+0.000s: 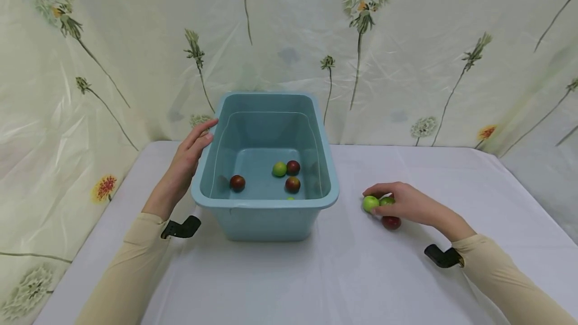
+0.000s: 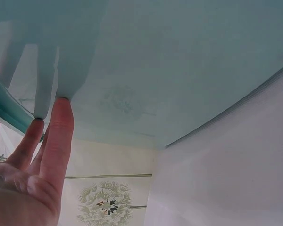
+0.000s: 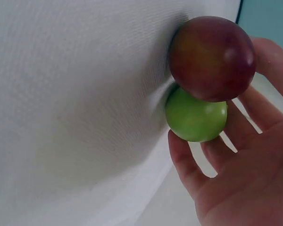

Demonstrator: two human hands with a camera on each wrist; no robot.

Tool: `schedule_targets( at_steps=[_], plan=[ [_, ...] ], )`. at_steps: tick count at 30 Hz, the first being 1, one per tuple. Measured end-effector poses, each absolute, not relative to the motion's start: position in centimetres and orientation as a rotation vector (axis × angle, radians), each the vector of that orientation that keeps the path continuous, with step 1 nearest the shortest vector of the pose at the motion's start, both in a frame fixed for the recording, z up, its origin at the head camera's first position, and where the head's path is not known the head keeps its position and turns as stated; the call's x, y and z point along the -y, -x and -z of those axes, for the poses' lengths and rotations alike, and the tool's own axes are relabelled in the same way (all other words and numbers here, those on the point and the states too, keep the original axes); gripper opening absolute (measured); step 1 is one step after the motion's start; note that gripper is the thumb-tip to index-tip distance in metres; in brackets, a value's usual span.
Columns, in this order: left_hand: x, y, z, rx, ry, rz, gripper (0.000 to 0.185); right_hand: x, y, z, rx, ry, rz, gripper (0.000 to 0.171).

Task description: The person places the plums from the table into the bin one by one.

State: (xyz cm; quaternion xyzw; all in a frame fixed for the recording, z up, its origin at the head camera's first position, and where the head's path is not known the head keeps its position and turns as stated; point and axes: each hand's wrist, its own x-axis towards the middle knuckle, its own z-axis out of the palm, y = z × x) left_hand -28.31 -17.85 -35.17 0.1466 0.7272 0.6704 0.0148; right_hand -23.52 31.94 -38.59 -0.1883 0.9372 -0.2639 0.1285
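A light-blue plastic tub (image 1: 266, 222) stands on the white-covered table. My left hand (image 1: 185, 164) rests against its left side with nearly straight fingers (image 2: 59, 136). On the table to the right of the tub, my right hand (image 1: 404, 203) curls over a small cluster of round fruits. Its fingers and thumb are around a green fruit (image 1: 371, 204). A second green fruit (image 1: 387, 201) is partly hidden under the hand. A dark red plum (image 1: 391, 222) sits nearest me; in the right wrist view this plum (image 3: 212, 59) overlaps a green fruit (image 3: 196, 115).
Inside the tub lie a green fruit (image 1: 279, 169), a red plum (image 1: 293, 167) beside it, and two more red plums, one (image 1: 292, 184) in front and one (image 1: 237, 183) at left. Another green fruit barely shows behind the near rim. A flowered sheet (image 1: 280, 64) hangs behind the table.
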Motion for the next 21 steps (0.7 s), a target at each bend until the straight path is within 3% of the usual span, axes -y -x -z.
schedule_targets(
  at_steps=[21],
  plan=[
    [17.8, 28.3, 35.2, -2.258, -0.464, -2.102, 0.052, -31.0, 24.2, 37.2, -2.83, 0.691, 0.825, 0.036]
  ],
)
